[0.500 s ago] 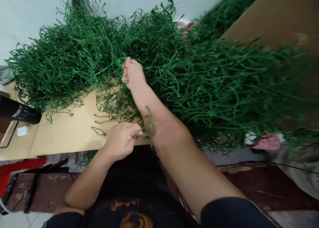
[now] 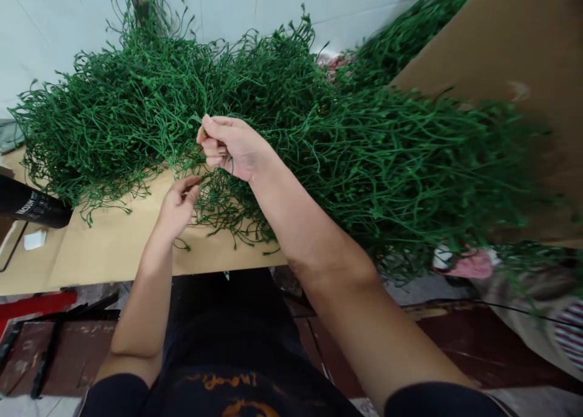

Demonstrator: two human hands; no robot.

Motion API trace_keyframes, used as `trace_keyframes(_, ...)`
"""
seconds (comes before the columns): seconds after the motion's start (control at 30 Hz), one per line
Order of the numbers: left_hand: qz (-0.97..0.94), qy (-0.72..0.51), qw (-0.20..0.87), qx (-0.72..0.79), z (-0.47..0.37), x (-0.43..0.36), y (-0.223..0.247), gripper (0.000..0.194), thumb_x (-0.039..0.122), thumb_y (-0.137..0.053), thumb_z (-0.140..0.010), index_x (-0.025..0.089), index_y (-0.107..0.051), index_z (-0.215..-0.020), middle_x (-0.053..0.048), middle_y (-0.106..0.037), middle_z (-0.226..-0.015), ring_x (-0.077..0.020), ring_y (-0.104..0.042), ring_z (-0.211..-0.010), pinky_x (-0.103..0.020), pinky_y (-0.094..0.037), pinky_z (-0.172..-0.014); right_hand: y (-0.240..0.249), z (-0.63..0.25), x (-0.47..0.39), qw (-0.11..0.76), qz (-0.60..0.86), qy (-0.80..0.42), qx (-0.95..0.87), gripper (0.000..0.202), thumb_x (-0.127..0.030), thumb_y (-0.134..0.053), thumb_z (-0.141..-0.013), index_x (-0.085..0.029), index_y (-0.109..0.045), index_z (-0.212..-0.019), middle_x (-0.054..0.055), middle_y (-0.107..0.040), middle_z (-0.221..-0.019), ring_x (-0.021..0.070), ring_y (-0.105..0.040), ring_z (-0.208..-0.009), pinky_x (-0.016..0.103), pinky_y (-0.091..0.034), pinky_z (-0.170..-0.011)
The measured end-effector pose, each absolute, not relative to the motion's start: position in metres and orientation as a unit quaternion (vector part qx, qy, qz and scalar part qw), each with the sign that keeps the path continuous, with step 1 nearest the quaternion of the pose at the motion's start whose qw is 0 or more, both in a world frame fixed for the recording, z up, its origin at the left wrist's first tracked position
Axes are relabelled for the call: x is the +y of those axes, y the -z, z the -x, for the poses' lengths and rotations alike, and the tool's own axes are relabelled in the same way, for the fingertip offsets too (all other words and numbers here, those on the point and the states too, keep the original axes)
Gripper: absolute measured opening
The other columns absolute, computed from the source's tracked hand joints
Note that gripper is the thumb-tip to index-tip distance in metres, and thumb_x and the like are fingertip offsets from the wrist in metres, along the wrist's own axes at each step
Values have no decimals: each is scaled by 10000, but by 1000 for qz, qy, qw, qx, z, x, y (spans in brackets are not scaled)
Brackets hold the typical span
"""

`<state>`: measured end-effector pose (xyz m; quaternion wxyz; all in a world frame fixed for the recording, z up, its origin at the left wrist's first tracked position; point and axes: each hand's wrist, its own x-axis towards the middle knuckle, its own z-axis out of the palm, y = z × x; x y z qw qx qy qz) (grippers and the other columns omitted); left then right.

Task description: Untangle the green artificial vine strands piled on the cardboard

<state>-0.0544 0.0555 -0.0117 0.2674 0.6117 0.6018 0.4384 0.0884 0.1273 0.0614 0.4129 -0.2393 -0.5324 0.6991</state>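
Observation:
A large tangled heap of thin green stems with small knobbed tips [image 2: 127, 101] covers the back of the cardboard-topped surface [image 2: 104, 247]. My right hand [image 2: 230, 144] is at the front of this heap, thumb and forefinger pinched together. A green stem appears at those fingertips, and a thin piece shows under the palm. Lower and to the left, my left hand [image 2: 179, 204] is curled beside a smaller scatter of loose stems [image 2: 223, 201] on the cardboard. Its thumb lies close to the fingers, and whatever is between them is too small to make out.
A black bottle [image 2: 34, 204] lies on the left, near a small white scrap [image 2: 35, 240]. On the right, more stems [image 2: 410, 162] lie in a long heap against an upright brown cardboard panel [image 2: 514, 59]. A white tiled wall [image 2: 59, 22] stands behind. Pink cloth [image 2: 469, 263] shows lower right.
My left hand has moved up and left from the cardboard's front edge to the loose stems. My right hand has shifted left and slightly down along the heap's front.

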Motion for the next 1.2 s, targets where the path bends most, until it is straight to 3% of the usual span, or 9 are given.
trace_keyframes(0.17, -426, -607, 410, 531, 62, 63, -5, 305, 444, -556, -805, 166, -605, -920, -54, -662, -917, -120, -627, -823, -234, -491, -717, -49, -83, 94, 378, 258, -574, -679, 342, -305, -447, -895, -170, -427, -582, -68, -297, -506, 49, -247, -475, 206, -245, -493)
trace_keyframes(0.27, -323, -609, 534, 489, 64, 65, -11, 417, 533, -428, -849, 154, -597, -890, -59, -668, -838, -114, -642, -721, -223, -501, -624, -34, -74, 69, 272, 263, -416, -827, 320, -223, -472, -860, -165, -411, -551, -37, -393, -555, 68, -321, -540, 232, -258, -560)
trace_keyframes(0.4, -227, -632, 556, 490, 74, 64, -8, 239, 357, -470, -883, 154, -594, -864, 7, -620, -654, -50, -574, -535, -160, -462, -524, -15, -68, 51, 134, 255, -284, -915, 235, -278, -452, -861, -162, -525, -671, 19, -551, -698, 99, -398, -604, 254, -240, -590)
trace_keyframes(0.53, -225, -636, 562, 478, 83, 61, 0, 88, 176, -516, -850, 145, -598, -840, 42, -566, -590, -35, -547, -500, -147, -446, -490, -16, -72, 59, 90, 246, -317, -911, 351, -423, -436, -875, -158, -527, -662, 4, -514, -642, 92, -391, -584, 239, -257, -585)
trace_keyframes(0.63, -233, -633, 574, 465, 84, 59, 4, 57, 148, -526, -829, 143, -582, -820, 55, -512, -570, -29, -517, -481, -137, -406, -448, -18, -69, 75, 165, 322, -341, -868, 379, -408, -368, -905, -152, -536, -682, 1, -487, -629, 95, -399, -586, 239, -287, -593)
trace_keyframes(0.73, -245, -621, 605, 434, 84, 58, 3, 72, 109, -508, -812, 147, -545, -764, 63, -427, -541, -30, -459, -449, -138, -366, -426, -10, -57, 92, 267, 415, -328, -806, 216, -290, -441, -876, -129, -584, -858, 52, -563, -823, 123, -485, -723, 254, -364, -692)
trace_keyframes(0.9, -254, -618, 660, 345, 91, 53, 2, 192, 60, -391, -824, 148, -491, -686, 67, -246, -501, -26, -278, -382, -115, -265, -378, 6, -29, 109, 251, 444, -318, -799, 365, -158, -542, -766, -80, -527, -1123, 164, -526, -1109, 208, -521, -962, 321, -392, -841)
trace_keyframes(1.03, -246, -637, 650, 332, 98, 51, 4, 254, 76, -340, -855, 155, -435, -634, 61, -194, -497, -32, -195, -373, -105, -204, -346, 11, -17, 118, 269, 378, -368, -806, 68, -203, -536, -768, -139, -550, -786, 28, -533, -773, 140, -479, -734, 275, -372, -702)
trace_keyframes(1.2, -215, -643, 625, 388, 105, 54, 5, 263, 205, -366, -911, 157, -480, -679, 76, -206, -486, -24, -219, -360, -112, -224, -352, 16, -26, 130, 365, 378, -438, -730, 295, -218, -532, -783, -193, -345, -556, -69, -307, -530, 79, -290, -548, 237, -256, -569)
